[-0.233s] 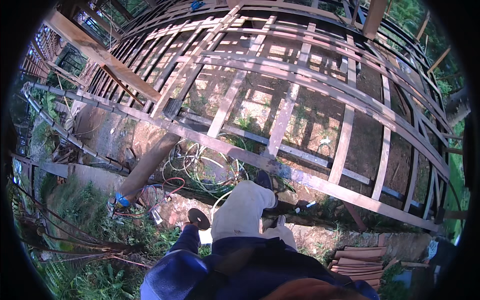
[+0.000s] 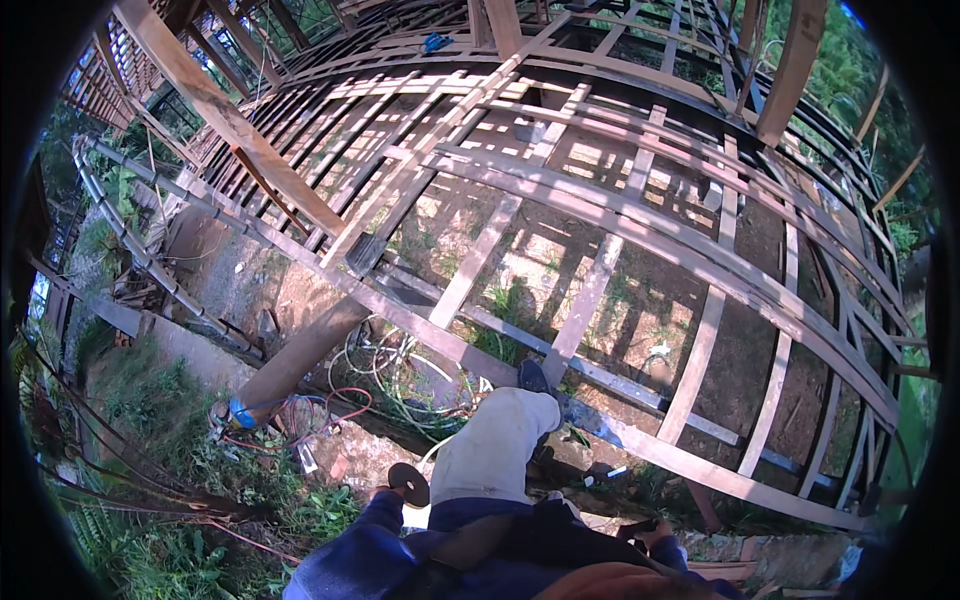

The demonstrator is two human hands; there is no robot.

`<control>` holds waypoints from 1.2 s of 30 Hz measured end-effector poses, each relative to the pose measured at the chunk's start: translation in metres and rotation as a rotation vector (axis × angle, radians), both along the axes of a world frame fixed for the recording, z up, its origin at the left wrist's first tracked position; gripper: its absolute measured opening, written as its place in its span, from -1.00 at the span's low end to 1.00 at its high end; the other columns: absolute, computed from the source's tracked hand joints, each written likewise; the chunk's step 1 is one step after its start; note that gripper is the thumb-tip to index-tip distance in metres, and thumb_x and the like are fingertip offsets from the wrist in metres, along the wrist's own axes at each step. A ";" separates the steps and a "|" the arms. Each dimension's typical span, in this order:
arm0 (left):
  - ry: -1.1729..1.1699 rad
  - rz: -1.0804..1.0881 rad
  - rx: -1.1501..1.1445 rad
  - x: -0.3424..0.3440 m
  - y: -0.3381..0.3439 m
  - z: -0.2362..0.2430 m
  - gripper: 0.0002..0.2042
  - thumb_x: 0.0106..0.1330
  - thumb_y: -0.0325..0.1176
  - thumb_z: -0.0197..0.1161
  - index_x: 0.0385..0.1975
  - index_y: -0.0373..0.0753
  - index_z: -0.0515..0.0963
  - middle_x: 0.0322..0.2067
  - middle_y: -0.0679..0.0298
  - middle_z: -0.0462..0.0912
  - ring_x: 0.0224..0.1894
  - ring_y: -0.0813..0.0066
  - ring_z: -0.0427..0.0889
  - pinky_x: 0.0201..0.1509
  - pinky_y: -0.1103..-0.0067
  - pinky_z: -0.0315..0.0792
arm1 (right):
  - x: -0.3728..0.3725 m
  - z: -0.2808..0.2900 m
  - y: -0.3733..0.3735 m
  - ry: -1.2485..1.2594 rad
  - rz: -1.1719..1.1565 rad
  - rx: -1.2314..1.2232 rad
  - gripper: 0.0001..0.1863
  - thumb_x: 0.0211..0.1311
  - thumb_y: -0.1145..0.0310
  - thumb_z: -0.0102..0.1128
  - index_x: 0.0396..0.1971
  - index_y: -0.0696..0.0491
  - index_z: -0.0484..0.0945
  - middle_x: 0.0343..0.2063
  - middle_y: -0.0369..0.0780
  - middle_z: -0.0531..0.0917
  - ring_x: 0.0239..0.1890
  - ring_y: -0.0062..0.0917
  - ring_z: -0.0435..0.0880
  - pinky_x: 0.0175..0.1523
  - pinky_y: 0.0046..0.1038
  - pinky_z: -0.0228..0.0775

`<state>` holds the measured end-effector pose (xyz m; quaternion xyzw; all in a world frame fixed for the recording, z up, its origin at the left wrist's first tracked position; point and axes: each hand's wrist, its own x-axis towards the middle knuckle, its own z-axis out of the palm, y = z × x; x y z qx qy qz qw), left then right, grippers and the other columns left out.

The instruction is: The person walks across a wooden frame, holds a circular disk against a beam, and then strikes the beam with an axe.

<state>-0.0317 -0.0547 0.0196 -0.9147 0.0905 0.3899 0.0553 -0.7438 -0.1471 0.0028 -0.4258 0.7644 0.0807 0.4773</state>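
Observation:
My left hand [image 2: 383, 493] is at the lower middle, closed at the edge of a dark round disc [image 2: 409, 483] with a small hole in its centre. Sleeve and disc hide most of its fingers. My right hand [image 2: 660, 537] shows at the lower right, closed around a dark object [image 2: 635, 530] whose kind I cannot make out. Between the hands, my leg in pale trousers [image 2: 490, 440] reaches forward. Its dark shoe [image 2: 533, 376] is on or right at the long wooden beam [image 2: 640, 440] that edges the floor frame.
A grid of wooden joists [image 2: 590, 290] with gaps over bare soil spreads ahead. A leaning round post [image 2: 300, 358] stands left, with coiled hoses [image 2: 400, 380] beside it. A slanting timber [image 2: 230, 120] rises at the upper left. Grass and plants [image 2: 200, 460] cover the lower left.
My foot has moved forward and up to the edge beam. My right hand with the dark object has come into view at the lower right. The view has shifted; the left hand keeps the disc.

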 end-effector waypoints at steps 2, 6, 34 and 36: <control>-0.026 -0.069 0.061 -0.007 -0.016 0.000 -0.49 0.09 0.02 0.39 -0.14 -0.31 0.68 -0.21 0.01 0.74 -0.09 0.18 0.72 0.06 0.36 0.54 | 0.000 0.011 -0.078 0.149 0.135 -0.061 -0.23 -0.22 0.20 0.61 0.02 0.18 0.44 -0.16 0.05 0.68 -0.02 -0.10 0.68 0.08 -0.21 0.55; 0.096 0.003 -0.112 0.001 -0.093 0.059 -0.50 0.06 -0.01 0.40 -0.19 -0.36 0.69 -0.28 -0.02 0.74 -0.16 0.16 0.74 0.00 0.37 0.56 | 0.030 0.097 -0.221 0.174 0.168 -0.095 -0.16 -0.15 0.22 0.53 0.14 0.18 0.29 -0.13 0.11 0.67 -0.01 -0.01 0.67 0.06 -0.16 0.55; -0.161 0.493 -0.249 -0.006 -0.667 0.219 -0.56 0.15 -0.08 0.41 -0.13 -0.34 0.69 -0.18 0.01 0.74 -0.13 0.27 0.73 0.01 0.44 0.57 | 0.062 0.251 -0.809 0.150 0.395 0.067 -0.22 -0.15 0.17 0.40 0.09 0.26 0.34 -0.06 0.07 0.62 0.01 -0.13 0.65 0.21 -0.13 0.44; -0.083 0.581 -0.235 -0.021 -0.719 0.248 -0.46 0.11 0.02 0.40 -0.07 -0.33 0.67 -0.15 0.05 0.74 -0.08 0.24 0.73 0.08 0.43 0.55 | 0.063 0.270 -0.890 0.151 0.412 0.015 -0.24 -0.13 0.22 0.38 0.10 0.28 0.33 -0.06 0.06 0.61 0.02 -0.13 0.64 0.21 -0.12 0.43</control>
